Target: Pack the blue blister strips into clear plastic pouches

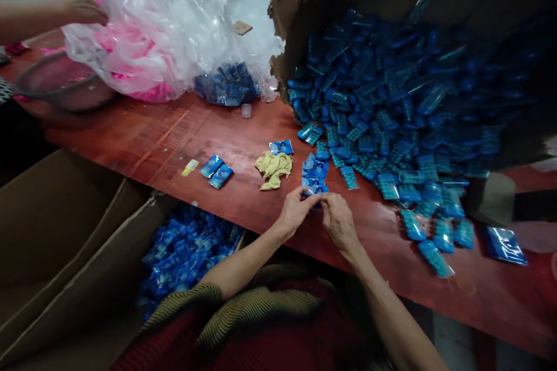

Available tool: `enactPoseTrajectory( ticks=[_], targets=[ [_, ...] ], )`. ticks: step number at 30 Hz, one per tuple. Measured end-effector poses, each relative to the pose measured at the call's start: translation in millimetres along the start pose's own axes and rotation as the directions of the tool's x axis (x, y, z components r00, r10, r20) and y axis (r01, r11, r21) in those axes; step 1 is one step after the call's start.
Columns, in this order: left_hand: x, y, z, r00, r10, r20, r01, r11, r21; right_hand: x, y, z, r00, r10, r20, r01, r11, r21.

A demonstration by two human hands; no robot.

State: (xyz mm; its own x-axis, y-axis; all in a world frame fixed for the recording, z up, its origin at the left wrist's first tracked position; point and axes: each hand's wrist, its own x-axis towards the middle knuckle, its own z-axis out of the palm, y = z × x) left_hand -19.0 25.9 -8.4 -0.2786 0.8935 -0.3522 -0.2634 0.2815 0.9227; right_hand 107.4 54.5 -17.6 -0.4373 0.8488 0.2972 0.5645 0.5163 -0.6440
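Observation:
My left hand (296, 210) and my right hand (340, 221) meet at the fingertips over the red tabletop, both closed in a pinch. Between them is a small blue packet (308, 192), mostly covered by my fingers. Just beyond lie blue printed packets (315, 169), overlapping one another. To the left a crumpled yellow cloth (274, 170) touches another blue packet (281, 147). Further left are two blue packets (216, 171) and a small yellow-and-white packet (190, 167). Right of my hands, clear packs of turquoise pieces with blue ends (412, 225) lie scattered.
A torn cardboard box (289, 17) spills a large heap of blue packs (369, 110) rightward. Below the table's left edge, an open carton (108, 243) holds many blue packets (187, 249). Another person's hand (85, 8) reaches to a plastic bag (174, 23) near a basin (65, 84).

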Motion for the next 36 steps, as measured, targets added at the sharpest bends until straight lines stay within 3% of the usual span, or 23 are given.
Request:
enactPoseTrajectory(
  ticks=[2, 3, 6, 9, 12, 14, 16, 17, 19, 21, 25, 28, 29, 30, 31, 32, 33, 34, 36],
  targets=[
    [0.7, -1.1, 1.8, 0.996, -0.065, 0.061, 0.074, 0.983, -0.168, -2.4, -6.4, 2.9, 0.985, 0.17, -0.029, -0.158, 0.958, 0.24],
    [0.7, -2.5, 1.8, 0.994, -0.082, 0.071, 0.096, 0.969, -0.228, -2.9, -8.2, 4.9, 0.961, 0.276, -0.029, -0.246, 0.896, 0.37],
    [0.6, -8.1, 0.9, 0.994, -0.09, 0.061, 0.104, 0.953, -0.285, -1.4, -8.7, 10.2, 0.86, 0.493, 0.133, -0.451, 0.61, 0.652],
    [0.4, -10.4, -0.4, 1.0, 0.029, 0.01, -0.028, 0.994, -0.102, 2.0, -7.0, 11.5, 0.786, 0.493, 0.373, -0.576, 0.364, 0.732],
    [1.8, -3.3, -8.2, 0.963, 0.269, 0.001, -0.264, 0.944, 0.198, 6.1, -6.7, 11.2, 0.782, 0.5, 0.373, -0.549, 0.268, 0.792],
    [8.4, 5.0, -20.6, 0.894, 0.447, -0.034, -0.383, 0.799, 0.463, 9.4, -6.2, 12.0, 0.791, 0.513, 0.333, -0.515, 0.265, 0.816],
    [22.3, 11.1, -38.2, 0.811, 0.582, -0.061, -0.342, 0.555, 0.758, 12.6, -5.0, 14.0, 0.796, 0.519, 0.312, -0.505, 0.286, 0.814],
    [31.7, 11.9, -47.9, 0.799, 0.598, -0.065, -0.254, 0.433, 0.865, 13.9, -4.5, 15.3, 0.798, 0.519, 0.307, -0.504, 0.295, 0.812],
    [52.6, 8.6, -66.3, 0.839, 0.544, -0.019, -0.151, 0.267, 0.952, 15.5, -4.2, 17.7, 0.803, 0.518, 0.295, -0.495, 0.303, 0.814],
    [71.0, 2.1, -80.6, 0.851, 0.524, 0.031, -0.17, 0.22, 0.961, 15.6, -4.9, 18.9, 0.805, 0.516, 0.291, -0.489, 0.3, 0.819],
    [78.8, -0.4, -88.6, 0.798, 0.602, 0.012, -0.25, 0.313, 0.916, 13.2, -6.7, 16.4, 0.807, 0.512, 0.294, -0.493, 0.312, 0.812],
    [53.2, 6.6, -73.2, 0.731, 0.68, -0.059, -0.311, 0.409, 0.858, 13.0, -6.0, 11.8, 0.805, 0.531, 0.263, -0.489, 0.345, 0.801],
    [41.2, 7.9, -64.4, 0.734, 0.677, -0.049, -0.376, 0.466, 0.801, 13.5, -5.9, 10.3, 0.805, 0.536, 0.254, -0.489, 0.359, 0.795],
    [29.3, 8.2, -54.5, 0.763, 0.644, -0.05, -0.436, 0.571, 0.696, 14.1, -6.1, 8.8, 0.808, 0.534, 0.249, -0.49, 0.374, 0.787],
    [18.3, 7.4, -43.9, 0.838, 0.544, -0.047, -0.435, 0.717, 0.545, 14.8, -6.7, 7.4, 0.812, 0.528, 0.248, -0.491, 0.39, 0.779],
    [9.2, 5.8, -33.4, 0.915, 0.402, -0.023, -0.361, 0.844, 0.396, 15.3, -7.6, 6.1, 0.818, 0.517, 0.251, -0.492, 0.404, 0.771],
    [2.3, 3.8, -23.6, 0.966, 0.258, -0.02, -0.243, 0.933, 0.267, 15.5, -8.7, 5.1, 0.825, 0.503, 0.258, -0.492, 0.413, 0.767],
    [-2.3, 1.8, -15.1, 0.99, 0.136, -0.035, -0.129, 0.981, 0.144, 15.4, -10.0, 4.2, 0.83, 0.489, 0.267, -0.491, 0.415, 0.766],
    [-5.7, -1.2, -3.6, 0.996, -0.017, -0.083, 0.014, 0.999, -0.035, 13.7, -12.3, 3.0, 0.837, 0.47, 0.28, -0.487, 0.405, 0.774]
  ],
)
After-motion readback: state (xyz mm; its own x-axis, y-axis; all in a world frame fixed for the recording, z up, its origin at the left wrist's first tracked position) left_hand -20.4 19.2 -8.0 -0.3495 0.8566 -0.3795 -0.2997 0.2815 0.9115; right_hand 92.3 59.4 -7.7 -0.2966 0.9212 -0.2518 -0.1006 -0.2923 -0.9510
